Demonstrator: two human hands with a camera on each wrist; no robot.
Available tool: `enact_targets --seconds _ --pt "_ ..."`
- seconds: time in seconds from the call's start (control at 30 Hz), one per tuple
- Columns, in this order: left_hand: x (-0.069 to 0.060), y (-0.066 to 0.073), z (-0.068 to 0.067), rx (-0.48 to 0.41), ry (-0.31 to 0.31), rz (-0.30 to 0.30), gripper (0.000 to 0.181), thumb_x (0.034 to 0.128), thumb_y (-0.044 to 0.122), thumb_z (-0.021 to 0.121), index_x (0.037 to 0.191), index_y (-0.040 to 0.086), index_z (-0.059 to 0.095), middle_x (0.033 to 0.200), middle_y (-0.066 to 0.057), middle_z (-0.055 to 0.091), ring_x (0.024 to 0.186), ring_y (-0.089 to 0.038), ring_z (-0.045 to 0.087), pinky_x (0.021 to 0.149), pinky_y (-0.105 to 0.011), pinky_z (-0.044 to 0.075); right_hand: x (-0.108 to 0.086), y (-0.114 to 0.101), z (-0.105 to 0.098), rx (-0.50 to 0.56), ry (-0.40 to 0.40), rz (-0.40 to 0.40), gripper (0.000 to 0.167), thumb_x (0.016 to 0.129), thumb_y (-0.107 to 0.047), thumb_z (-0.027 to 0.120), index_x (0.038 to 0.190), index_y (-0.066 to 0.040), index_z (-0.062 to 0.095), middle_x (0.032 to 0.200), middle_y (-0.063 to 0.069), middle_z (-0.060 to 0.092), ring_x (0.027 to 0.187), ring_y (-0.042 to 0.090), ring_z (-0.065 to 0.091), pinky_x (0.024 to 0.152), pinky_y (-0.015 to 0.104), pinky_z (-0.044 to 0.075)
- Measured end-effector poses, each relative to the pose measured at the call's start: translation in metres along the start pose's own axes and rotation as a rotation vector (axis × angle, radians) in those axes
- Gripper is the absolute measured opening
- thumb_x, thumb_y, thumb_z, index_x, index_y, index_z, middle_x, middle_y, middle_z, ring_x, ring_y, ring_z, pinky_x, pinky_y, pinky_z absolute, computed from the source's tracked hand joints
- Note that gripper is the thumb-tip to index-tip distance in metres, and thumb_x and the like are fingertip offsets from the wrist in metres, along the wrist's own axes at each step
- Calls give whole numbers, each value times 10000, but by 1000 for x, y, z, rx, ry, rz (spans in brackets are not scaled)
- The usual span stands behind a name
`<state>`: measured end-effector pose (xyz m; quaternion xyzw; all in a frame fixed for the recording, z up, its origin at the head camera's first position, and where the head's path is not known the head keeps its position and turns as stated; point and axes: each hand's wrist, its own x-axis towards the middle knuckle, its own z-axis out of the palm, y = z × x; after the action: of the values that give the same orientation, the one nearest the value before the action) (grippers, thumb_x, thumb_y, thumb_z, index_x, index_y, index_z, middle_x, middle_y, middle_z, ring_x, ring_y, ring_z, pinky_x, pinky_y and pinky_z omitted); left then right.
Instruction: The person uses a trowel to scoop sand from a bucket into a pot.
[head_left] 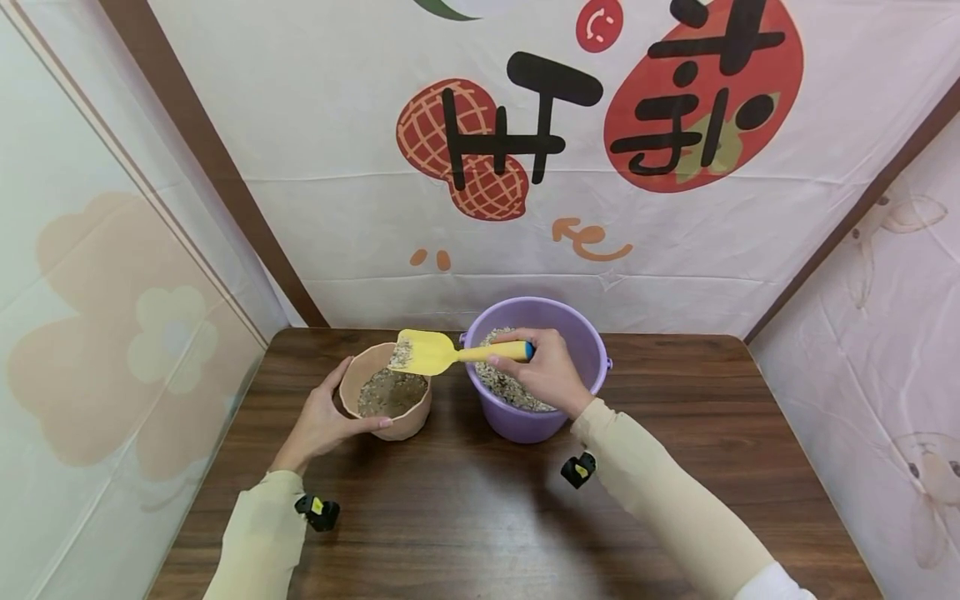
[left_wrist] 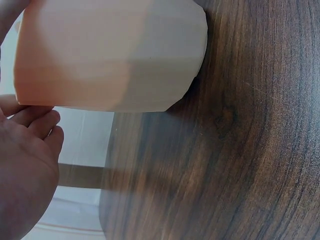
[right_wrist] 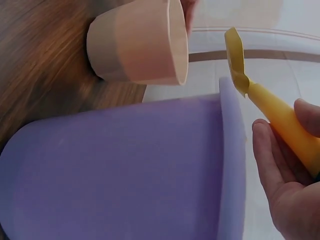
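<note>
A yellow hand shovel (head_left: 431, 353) with a blue handle end is in my right hand (head_left: 549, 372), thumb and fingers round its handle. Its blade, with grainy mix at the tip, hangs over the right side of a pinkish flowerpot (head_left: 409, 423). My left hand (head_left: 324, 422) grips the pot by its rim, thumb at the front and fingers on the far left side. Brownish grit lies in the pot. In the left wrist view, the pot's wall (left_wrist: 110, 55) fills the top. The right wrist view has the shovel (right_wrist: 280, 117) above the rim level of a purple bucket (right_wrist: 125, 165).
The purple bucket (head_left: 519, 425), holding pale grainy mix (head_left: 510, 383), stands just right of the pot on the dark wooden table (head_left: 465, 517). Behind the table's back edge hangs a printed white cloth (head_left: 337, 208). More cloth hangs at both sides.
</note>
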<state>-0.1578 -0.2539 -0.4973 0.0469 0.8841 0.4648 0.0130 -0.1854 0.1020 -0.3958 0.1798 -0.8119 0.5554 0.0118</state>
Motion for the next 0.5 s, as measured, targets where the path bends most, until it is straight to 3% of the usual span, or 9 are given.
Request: enact_targets --seconds 0.5 --pt "1 -3 1 -6 1 12 1291 680 367 966 1627 45 150 1614 -237 286 1421 -445 357 1104 -616 355 26 -24 35 -139 -76 11 246 887 -143 813 1117 -60 781 822 -2 720 616 92 566 567 231 485"
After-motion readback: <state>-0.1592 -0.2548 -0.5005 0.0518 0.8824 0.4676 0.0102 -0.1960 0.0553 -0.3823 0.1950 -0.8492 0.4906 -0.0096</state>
